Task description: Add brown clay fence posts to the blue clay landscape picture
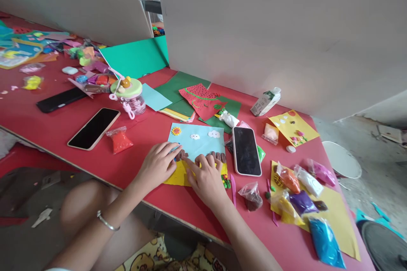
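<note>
A light blue and yellow craft picture (pixel 203 139) lies on the red table in front of me. It bears a clay sun (pixel 176 131), two white clouds (pixel 214 134) and lumps of brown clay (pixel 218 156) along the line where blue meets yellow. My left hand (pixel 160 161) rests on its left edge, fingers stretched out flat beside the brown clay. With the index finger extended, my right hand (pixel 206 175) touches the picture near the left brown lumps; its other fingers are bent, and nothing shows in them. Small green and red clay pieces (pixel 226 181) sit at the lower right corner.
Right of the picture are a phone (pixel 246 151), a pink clay knife (pixel 233 190) and several clay bags (pixel 303 203). Another phone (pixel 94 128), a red clay bag (pixel 120 140) and a lidded jar (pixel 133 99) stand left. A carton (pixel 266 101) is behind, near a grey partition (pixel 280 29).
</note>
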Motion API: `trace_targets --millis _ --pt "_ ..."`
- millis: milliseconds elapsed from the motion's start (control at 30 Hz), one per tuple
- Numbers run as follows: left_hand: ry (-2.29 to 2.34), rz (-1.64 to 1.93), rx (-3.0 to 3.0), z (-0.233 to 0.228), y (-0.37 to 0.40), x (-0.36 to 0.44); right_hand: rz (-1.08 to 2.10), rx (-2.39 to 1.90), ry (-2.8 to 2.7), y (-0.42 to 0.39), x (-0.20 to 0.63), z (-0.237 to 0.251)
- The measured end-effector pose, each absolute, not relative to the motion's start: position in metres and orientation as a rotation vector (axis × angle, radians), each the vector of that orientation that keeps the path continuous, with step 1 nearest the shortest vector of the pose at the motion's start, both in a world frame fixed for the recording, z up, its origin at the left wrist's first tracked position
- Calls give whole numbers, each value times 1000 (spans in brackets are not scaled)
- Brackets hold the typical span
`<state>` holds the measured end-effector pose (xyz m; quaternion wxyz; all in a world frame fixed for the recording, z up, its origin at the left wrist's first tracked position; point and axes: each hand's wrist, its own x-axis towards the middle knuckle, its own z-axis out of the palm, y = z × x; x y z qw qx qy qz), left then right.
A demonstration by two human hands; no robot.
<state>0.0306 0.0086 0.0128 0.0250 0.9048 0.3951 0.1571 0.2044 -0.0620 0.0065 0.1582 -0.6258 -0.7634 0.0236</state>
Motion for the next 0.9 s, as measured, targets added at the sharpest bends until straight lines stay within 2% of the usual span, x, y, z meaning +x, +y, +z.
trace_targets --millis 200,900 --pt "1375 553 2726 8 -2 35 73 -1824 -2165 -62 203 6" --pt "1406 602 2714 1 3 41 38 -1822 -2216 -62 201 3"
